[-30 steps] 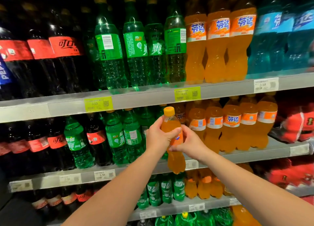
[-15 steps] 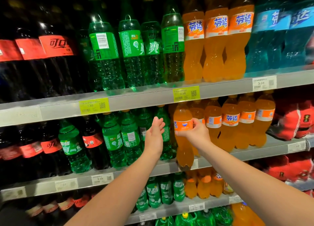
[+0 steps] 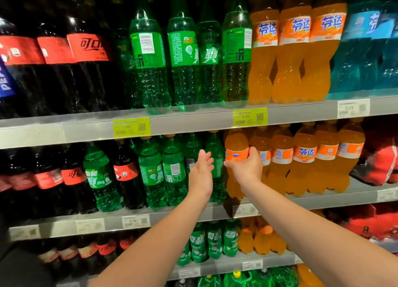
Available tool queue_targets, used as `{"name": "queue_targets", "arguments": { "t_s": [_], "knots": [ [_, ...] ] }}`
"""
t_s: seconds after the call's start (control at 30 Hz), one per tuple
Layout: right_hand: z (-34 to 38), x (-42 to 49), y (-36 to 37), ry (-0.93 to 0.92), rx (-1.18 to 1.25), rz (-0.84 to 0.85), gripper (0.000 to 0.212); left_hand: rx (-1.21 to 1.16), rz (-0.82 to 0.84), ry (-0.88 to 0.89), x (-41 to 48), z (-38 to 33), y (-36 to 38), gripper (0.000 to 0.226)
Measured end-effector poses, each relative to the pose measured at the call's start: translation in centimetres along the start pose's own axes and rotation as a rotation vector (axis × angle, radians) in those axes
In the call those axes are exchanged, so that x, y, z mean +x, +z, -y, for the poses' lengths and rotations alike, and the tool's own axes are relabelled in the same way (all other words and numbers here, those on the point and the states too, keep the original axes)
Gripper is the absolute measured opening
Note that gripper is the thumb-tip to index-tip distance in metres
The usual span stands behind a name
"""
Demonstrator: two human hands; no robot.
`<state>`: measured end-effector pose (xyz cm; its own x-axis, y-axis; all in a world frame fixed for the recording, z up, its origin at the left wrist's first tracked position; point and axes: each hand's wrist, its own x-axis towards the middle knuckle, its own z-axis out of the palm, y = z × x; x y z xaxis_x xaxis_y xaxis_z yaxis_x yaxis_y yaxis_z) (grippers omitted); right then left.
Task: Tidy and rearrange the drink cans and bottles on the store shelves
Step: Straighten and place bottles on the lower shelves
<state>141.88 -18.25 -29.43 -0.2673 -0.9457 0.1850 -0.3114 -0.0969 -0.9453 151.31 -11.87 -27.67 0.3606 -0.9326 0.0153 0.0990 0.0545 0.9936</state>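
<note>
While left hand [image 3: 201, 174] hovers open, right grip [image 3: 244, 168] clasps orange bottle [image 3: 235, 148].

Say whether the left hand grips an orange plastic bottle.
No, the left hand is open, fingers straight; the right hand grips the orange plastic bottle.

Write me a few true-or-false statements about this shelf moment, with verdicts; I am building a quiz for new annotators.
1. The right hand grips the orange bottle at its label. True.
2. The left hand holds a green bottle. False: it is open and holds nothing, in front of the green bottles.
3. The gripped bottle is at the left end of the orange row. True.
4. The price tag below the large green bottles is white. False: it is yellow.
</note>
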Motion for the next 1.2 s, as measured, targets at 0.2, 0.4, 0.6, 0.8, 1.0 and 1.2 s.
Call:
{"name": "queue_targets", "arguments": {
  "t_s": [0.2,0.4,0.6,0.8,1.0,1.2],
  "knots": [
    [0.3,0.1,0.3,0.024,0.022,-0.025,0.053,0.014,-0.001,-0.002,0.2,-0.1,-0.7,0.054],
    [0.2,-0.5,0.2,-0.002,-0.055,-0.035,0.058,0.024,0.000,0.003,0.4,0.0,-1.0,0.054],
    [-0.4,-0.7,0.3,0.025,-0.130,-0.044,0.062,0.038,-0.008,-0.011,0.2,0.3,-0.8,0.053],
    [-0.4,-0.8,0.7,0.041,-0.179,-0.072,0.057,0.147,-0.023,0.047,0.4,0.5,-1.3,0.051],
    [-0.4,-0.9,0.6,0.017,-0.263,-0.077,0.054,0.298,-0.072,0.163,1.4,0.8,-1.8,0.037],
    [0.0,-1.0,0.1,0.000,-0.258,-0.061,0.059,0.264,-0.047,0.138,1.3,1.2,-1.8,0.049]
  ]
}}
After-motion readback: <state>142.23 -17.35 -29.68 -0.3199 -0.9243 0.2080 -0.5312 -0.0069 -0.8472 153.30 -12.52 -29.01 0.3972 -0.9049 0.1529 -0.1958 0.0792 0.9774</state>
